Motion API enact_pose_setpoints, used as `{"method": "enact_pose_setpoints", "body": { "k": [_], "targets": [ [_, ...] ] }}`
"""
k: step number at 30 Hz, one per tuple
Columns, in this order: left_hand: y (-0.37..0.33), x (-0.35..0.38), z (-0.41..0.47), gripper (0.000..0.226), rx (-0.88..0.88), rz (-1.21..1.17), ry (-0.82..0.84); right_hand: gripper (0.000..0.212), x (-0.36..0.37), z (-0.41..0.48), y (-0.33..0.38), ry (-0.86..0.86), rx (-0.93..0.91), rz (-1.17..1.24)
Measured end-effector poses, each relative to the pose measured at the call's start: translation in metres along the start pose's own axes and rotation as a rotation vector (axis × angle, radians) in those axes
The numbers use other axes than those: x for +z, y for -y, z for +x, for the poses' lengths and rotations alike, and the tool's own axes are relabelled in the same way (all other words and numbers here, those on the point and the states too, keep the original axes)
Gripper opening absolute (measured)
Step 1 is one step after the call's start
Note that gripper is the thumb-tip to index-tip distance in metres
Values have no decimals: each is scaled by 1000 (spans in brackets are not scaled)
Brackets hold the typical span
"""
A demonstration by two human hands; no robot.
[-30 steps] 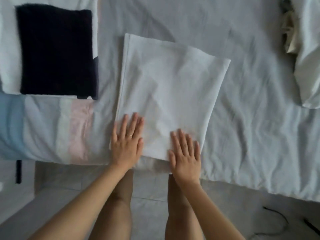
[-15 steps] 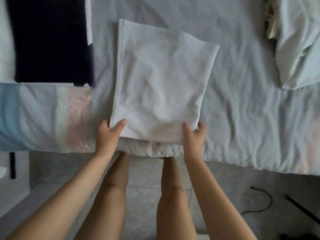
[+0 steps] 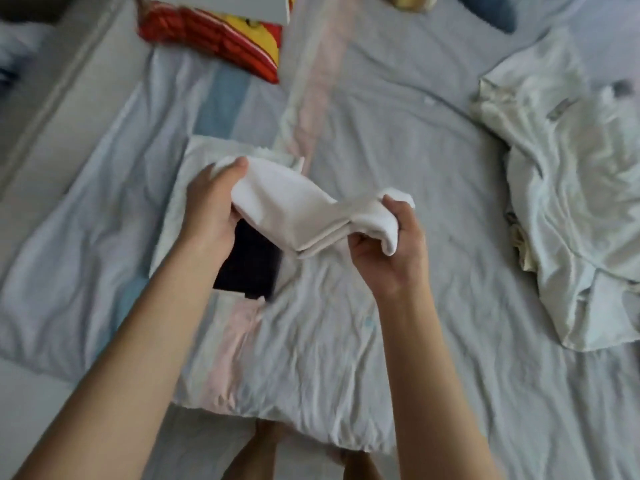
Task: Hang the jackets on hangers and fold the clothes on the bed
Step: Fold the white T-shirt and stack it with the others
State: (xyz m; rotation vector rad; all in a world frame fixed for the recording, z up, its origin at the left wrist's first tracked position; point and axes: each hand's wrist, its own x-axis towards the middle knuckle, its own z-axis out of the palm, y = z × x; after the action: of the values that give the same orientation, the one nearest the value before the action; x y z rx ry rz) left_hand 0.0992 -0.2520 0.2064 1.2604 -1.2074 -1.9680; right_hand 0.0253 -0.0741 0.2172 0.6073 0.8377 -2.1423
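No text, brand, number or sign can be read anywhere in this view. The rumpled white garment (image 3: 571,202) at the right carries a small grey patch (image 3: 558,110) near its upper edge. The patch may be printed, but it is too blurred to read. The red-and-yellow printed item (image 3: 221,39) at the far end of the bed (image 3: 415,306) shows only bold colour shapes, with no letters discernible.

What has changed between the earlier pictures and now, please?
The left grip and right grip, earlier flat on the folded white cloth, took hold of it, lifted it off the bed and carried it left, over the dark folded garment. That garment and the crumpled white shirt on the right stayed put.
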Motion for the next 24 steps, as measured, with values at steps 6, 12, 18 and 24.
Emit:
{"method": "enact_pose_setpoints", "body": {
  "k": [6, 12, 18, 24],
  "targets": [
    [-40, -62, 41, 11, 269, -255, -222, 12, 39, 40, -38, 51, 114, -196],
    [71, -170, 103, 47, 132, -97, -656, 22, -25, 119, -152, -131, 380, -814],
    [179, -209, 113, 41, -165, -124, -650, 25, -87, 154, -199, -183, 277, -1175],
    [159, -205, 112, 44, 104, 141, -729, 9, -96, 144, -196, -7, 59, -1280]
  ]
}}
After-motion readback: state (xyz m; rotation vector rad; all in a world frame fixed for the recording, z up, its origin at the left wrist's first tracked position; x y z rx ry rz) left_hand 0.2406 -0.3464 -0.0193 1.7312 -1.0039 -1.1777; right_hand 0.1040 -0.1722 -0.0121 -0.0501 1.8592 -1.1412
